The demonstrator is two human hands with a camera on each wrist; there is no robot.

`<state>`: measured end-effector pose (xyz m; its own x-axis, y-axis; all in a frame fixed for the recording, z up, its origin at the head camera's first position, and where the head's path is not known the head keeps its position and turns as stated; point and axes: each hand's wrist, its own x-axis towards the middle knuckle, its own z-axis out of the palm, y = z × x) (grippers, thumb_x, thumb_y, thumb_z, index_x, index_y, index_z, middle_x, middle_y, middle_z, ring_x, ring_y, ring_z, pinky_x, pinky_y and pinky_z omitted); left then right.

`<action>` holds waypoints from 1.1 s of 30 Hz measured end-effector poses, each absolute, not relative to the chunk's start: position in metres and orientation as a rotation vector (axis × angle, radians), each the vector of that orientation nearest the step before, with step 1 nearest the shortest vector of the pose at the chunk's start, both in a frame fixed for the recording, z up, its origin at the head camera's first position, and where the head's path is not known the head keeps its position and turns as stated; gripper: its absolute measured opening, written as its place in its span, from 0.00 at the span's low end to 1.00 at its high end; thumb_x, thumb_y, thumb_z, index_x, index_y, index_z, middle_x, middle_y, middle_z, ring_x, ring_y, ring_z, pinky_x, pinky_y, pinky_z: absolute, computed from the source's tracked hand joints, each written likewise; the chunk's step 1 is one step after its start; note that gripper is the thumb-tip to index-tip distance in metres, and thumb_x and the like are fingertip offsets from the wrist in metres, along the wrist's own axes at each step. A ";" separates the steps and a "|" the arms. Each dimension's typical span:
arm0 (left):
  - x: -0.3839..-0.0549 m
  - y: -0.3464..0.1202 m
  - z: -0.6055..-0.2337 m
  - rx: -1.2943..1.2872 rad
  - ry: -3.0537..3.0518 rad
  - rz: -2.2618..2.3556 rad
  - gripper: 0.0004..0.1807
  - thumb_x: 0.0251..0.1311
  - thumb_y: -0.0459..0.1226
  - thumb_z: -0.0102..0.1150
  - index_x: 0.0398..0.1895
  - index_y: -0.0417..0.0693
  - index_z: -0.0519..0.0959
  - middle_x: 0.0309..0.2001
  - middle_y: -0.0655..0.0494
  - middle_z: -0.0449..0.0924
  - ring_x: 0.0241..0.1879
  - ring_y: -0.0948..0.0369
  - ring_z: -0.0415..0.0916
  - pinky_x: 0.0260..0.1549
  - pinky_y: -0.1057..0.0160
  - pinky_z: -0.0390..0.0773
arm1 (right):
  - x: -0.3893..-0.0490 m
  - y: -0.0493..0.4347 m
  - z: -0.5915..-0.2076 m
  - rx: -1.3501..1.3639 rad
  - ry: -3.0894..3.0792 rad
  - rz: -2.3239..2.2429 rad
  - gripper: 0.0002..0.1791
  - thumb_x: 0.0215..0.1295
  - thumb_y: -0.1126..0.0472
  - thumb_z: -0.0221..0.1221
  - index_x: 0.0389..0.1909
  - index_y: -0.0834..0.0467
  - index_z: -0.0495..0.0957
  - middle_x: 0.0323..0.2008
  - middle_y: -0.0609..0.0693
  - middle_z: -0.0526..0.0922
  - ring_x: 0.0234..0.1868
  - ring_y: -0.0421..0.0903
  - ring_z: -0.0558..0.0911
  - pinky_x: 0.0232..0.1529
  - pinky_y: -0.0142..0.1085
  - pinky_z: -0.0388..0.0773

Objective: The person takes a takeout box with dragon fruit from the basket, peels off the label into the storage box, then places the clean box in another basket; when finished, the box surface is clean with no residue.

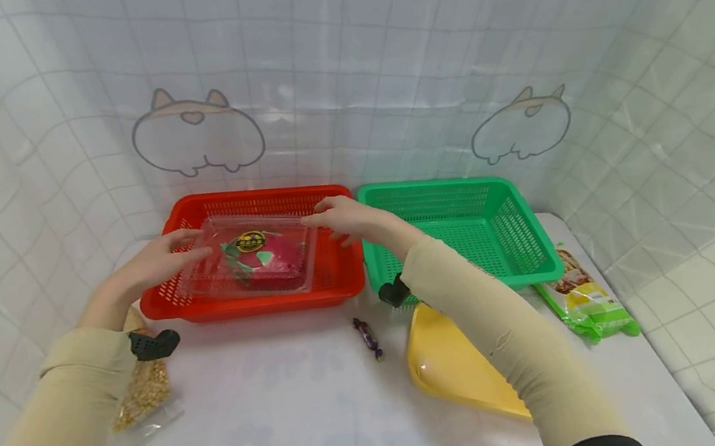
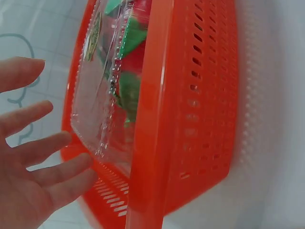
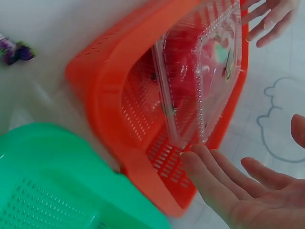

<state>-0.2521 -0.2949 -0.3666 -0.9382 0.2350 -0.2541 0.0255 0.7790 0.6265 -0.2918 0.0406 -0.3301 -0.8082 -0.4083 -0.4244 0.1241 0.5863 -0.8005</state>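
Note:
A clear plastic fruit box (image 1: 266,254) with a round black-and-gold label lies tilted in the red basket (image 1: 258,308). Pink-red fruit with green tips, looking like dragon fruit, shows through its lid. At the box's left end is my left hand (image 1: 159,266), its fingers spread apart; in the left wrist view this hand (image 2: 43,162) holds nothing. My right hand (image 1: 353,217) hovers over the basket's right end, fingers extended. In the right wrist view the right hand's fingertips (image 3: 193,160) are right at the box's near corner, with no grip around it.
To the right stands a green basket (image 1: 458,230), with a yellow tray (image 1: 455,364) in front, partly under my right sleeve. A wrapped candy (image 1: 368,338) lies near the middle. A bag of grains (image 1: 144,389) is at left, a green snack bag (image 1: 586,295) at right.

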 end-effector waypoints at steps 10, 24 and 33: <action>-0.270 -0.295 -0.383 0.053 2.543 1.067 0.48 0.73 0.53 0.47 0.77 0.30 0.37 0.75 0.24 0.42 0.71 0.32 0.47 0.66 0.31 0.56 | -0.310 0.024 -0.334 -0.118 2.155 -1.267 0.34 0.72 0.46 0.57 0.72 0.57 0.60 0.69 0.61 0.66 0.68 0.62 0.69 0.63 0.55 0.72; -0.280 -0.290 -0.387 0.045 2.486 1.125 0.42 0.75 0.43 0.47 0.77 0.29 0.37 0.73 0.25 0.49 0.67 0.34 0.59 0.62 0.38 0.68 | -0.317 0.017 -0.348 -0.024 2.090 -1.225 0.33 0.71 0.47 0.59 0.71 0.57 0.66 0.72 0.56 0.63 0.70 0.63 0.65 0.62 0.58 0.72; -0.279 -0.287 -0.397 0.014 2.448 1.214 0.43 0.72 0.36 0.53 0.78 0.37 0.37 0.66 0.25 0.54 0.59 0.37 0.61 0.59 0.40 0.71 | -0.320 0.011 -0.366 -0.093 2.130 -1.158 0.25 0.72 0.51 0.59 0.66 0.55 0.74 0.68 0.55 0.69 0.64 0.61 0.71 0.60 0.56 0.75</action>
<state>-0.2794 -0.2871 -0.3970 -0.9175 0.1855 -0.3519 -0.1678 0.6216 0.7651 -0.3201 0.0114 -0.3660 -0.7521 -0.3722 -0.5439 0.2543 0.5975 -0.7605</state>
